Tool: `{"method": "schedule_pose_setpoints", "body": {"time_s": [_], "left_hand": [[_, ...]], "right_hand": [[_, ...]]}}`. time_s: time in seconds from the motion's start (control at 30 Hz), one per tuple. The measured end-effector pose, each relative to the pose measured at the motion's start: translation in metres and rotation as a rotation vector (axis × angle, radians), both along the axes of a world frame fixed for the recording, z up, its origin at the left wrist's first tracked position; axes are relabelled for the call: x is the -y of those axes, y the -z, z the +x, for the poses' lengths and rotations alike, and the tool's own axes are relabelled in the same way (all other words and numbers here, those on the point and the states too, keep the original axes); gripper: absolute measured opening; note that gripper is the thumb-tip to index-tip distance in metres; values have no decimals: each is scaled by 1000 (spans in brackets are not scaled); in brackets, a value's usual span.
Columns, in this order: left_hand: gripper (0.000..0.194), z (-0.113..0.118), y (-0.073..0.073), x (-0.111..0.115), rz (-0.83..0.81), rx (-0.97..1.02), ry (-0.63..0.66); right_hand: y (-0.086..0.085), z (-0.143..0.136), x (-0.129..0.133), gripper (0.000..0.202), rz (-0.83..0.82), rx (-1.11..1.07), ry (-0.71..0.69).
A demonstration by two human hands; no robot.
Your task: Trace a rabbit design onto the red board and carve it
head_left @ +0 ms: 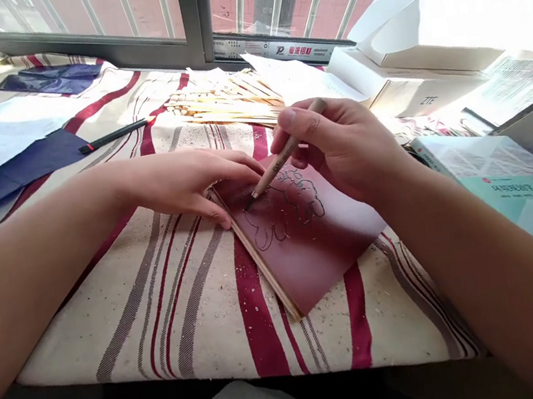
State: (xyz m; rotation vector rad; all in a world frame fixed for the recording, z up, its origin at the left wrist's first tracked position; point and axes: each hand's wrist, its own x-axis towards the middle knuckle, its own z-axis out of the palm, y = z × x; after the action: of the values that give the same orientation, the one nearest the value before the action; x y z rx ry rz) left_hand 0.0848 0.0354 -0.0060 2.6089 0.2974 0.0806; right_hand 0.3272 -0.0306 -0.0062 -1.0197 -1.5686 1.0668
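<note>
A reddish-brown board (324, 244) with a glossy face lies at an angle on the striped cloth. Dark outlines that look like cartoon animals run across its upper part. In my right hand (338, 141) is a slim carving tool (277, 163) with a light wooden handle, pinched between thumb and fingers. Its dark tip meets the board near the fainter outline at the left. My left hand (202, 179) rests with fingers stretched over the board's upper left corner, the thumb against its left edge. Small pale shavings are scattered around the board.
Thin wooden sticks (225, 98) lie behind the board, beside white paper. A black pencil (115, 136) and a dark blue sheet (38, 165) under a drawing are at left. White box (435, 82) and books (511, 181) stand at right. The window (198, 21) is behind.
</note>
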Motion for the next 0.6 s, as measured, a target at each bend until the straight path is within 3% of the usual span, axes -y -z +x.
{"method": "schedule_pose_setpoints", "body": {"time_s": [0.13,0.33,0.47,0.6], "left_hand": [[52,1,6,1,33,14,-17],[62,3,15,-4,68,2,-112],[53,5,21,-8,73,23,-76],[55,4,23,-11,76,34,-43]], "right_hand": [[-3,-5,-4,27,-22,-99,-32],[1,-35,-19,13,-127,-334,-92],[7,-51,-30,27,-179,-474,-49],[6,-52,-31,57,-196,-491,-89]]}}
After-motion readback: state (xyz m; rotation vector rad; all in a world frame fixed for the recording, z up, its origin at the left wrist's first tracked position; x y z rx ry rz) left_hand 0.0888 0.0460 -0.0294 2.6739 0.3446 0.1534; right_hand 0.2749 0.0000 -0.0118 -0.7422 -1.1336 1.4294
